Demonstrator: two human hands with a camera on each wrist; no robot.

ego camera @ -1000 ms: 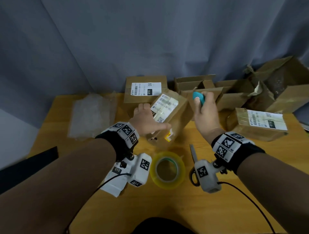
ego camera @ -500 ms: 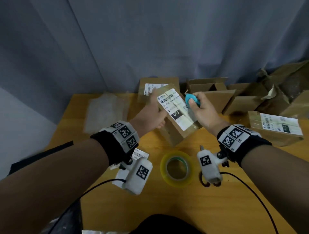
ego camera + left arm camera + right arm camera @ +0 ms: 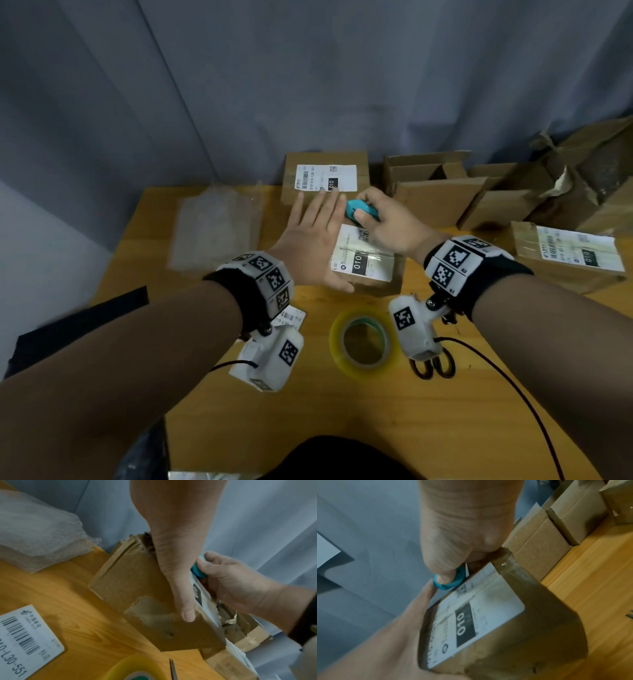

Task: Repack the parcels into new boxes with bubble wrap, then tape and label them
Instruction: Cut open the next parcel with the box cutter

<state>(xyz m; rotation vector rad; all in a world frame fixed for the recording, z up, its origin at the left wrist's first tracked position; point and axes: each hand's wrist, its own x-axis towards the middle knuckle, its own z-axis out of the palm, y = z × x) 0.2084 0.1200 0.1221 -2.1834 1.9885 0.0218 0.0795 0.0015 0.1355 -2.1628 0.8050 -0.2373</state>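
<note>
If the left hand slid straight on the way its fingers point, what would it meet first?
Probably the labelled parcel at the back of the table: the left hand, flat against the near parcel, has fingertips almost at its label. Depth is unclear, so contact may already exist.

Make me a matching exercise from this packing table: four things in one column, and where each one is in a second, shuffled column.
Things:
1. tape roll
2. bubble wrap
3. blue cutter
4. scissors

Places:
A. held in the right hand
B. far left of the table
C. partly hidden under the right wrist camera
D. flat on the table, between the wrists

Pairs: 1-D, 2-B, 3-A, 4-C
</note>
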